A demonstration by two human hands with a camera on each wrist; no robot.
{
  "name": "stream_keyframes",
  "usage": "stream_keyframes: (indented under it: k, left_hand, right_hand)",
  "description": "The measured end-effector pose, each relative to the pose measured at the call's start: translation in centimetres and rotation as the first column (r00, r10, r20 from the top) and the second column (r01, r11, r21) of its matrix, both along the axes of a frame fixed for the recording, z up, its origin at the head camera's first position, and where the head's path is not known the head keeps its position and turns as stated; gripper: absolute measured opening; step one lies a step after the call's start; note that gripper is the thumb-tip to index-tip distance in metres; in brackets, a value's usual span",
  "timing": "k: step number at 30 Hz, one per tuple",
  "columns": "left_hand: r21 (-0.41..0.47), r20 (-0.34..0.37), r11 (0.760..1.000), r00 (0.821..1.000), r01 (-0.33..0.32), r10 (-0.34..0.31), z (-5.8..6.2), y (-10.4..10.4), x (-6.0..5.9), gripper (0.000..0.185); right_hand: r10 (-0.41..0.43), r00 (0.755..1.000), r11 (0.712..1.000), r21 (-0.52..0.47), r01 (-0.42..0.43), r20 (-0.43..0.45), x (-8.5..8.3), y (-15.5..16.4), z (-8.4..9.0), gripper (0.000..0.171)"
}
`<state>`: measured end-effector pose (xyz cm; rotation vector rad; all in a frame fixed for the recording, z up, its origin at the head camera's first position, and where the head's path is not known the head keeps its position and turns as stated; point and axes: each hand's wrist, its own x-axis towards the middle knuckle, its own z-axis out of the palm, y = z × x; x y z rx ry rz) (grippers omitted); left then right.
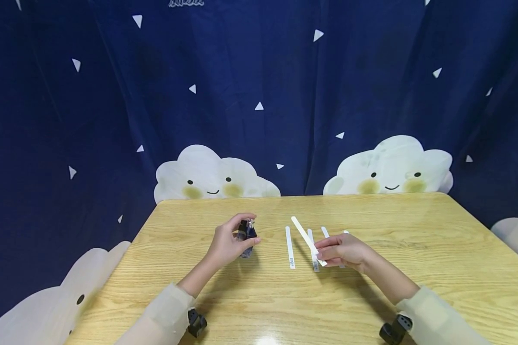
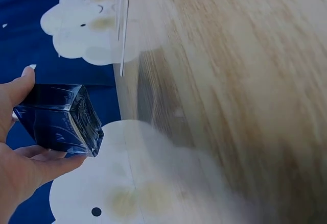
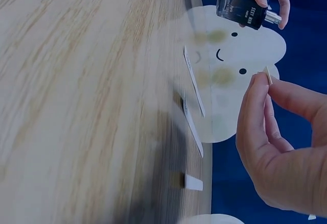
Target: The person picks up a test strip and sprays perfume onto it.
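A person seated at a pale wooden table (image 1: 414, 249) is working with a small dark-blue perfume bottle (image 1: 246, 233) and a set of white paper tester strips. The left hand (image 1: 229, 244) is gripping the bottle, thumb and fingers curled round its square glass body, holding it lifted just above the tabletop and tipped over, its silver nozzle end angled toward the strips. The right hand (image 1: 343, 249) is pinching one tester strip (image 1: 304, 235) between thumb and fingertips, raising it at a slant so its free end is pointing up toward the bottle. Bottle and raised strip are standing apart, with a clear gap between them.

Several more strips are lying flat on the table: one lone strip (image 1: 289, 247) between the two hands, and the others (image 1: 314, 258) partly tucked under the right hand.

Judging by how things lie, the work is looking early: bottle and strip are both in hand and lifted, yet they are not brought together, and no wetting is showing on any strip, though they are too small to tell. A dark-blue curtain with smiling clouds (image 1: 393, 165) is hanging behind the table.
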<state>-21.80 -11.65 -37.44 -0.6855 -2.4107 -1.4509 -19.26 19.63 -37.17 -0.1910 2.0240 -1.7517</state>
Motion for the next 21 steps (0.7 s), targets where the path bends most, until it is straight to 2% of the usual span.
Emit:
stream_keyframes:
  k: [13,21]
  left_hand:
    - [0.035,0.093,0.999,0.995,-0.037,0.034,-0.3,-0.5,-0.3,0.052]
    - [0.037,0.081,0.999,0.996,-0.033,0.030,-0.3,-0.8,-0.1,0.051]
  right_hand:
    - [-0.014,1.000,1.000,0.003,0.013,0.010,0.0,1.8,-0.1,0.047]
    - [-0.044,0.999,0.999,0.018,0.044,0.020,-0.2,3.5,-0.2,0.038]
